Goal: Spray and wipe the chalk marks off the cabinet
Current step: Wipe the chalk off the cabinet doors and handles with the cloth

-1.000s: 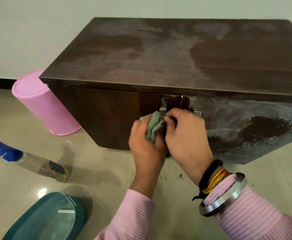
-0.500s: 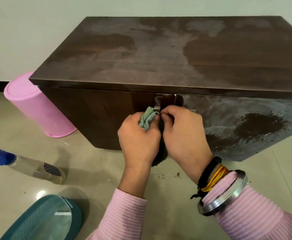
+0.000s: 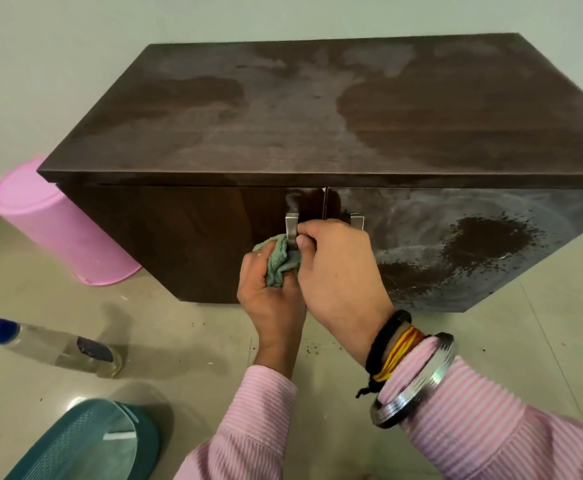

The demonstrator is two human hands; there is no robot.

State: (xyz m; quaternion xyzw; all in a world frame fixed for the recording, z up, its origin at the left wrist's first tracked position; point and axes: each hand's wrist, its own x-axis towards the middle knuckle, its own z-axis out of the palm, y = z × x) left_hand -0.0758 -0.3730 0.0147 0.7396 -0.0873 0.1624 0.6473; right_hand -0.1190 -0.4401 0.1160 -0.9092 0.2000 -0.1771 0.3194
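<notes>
two hands work close together in front of the cabinet (image 3: pixel 317 126). the left hand (image 3: pixel 269 292) has its fingers curled round a bunched green cloth (image 3: pixel 278 263) and pushes it against the left door, just beside the metal handle (image 3: pixel 292 228). the right hand (image 3: pixel 338 271) pinches that handle with finger and thumb, most likely to keep the door from moving while the cloth rubs.

nearer, on the floor, lies a teal basket (image 3: pixel 75 445). the spray bottle (image 3: pixel 48 344) lies on its side on the floor to the left, well apart from both hands, so it looks put down for now.

further back, the left door looks dark and clean, but the right door (image 3: pixel 473 244) has pale chalk smears round dark patches, and so does the cabinet top. there is more to wipe. a pink bin (image 3: pixel 58 230) stands by the cabinet's left end, out of the way.
</notes>
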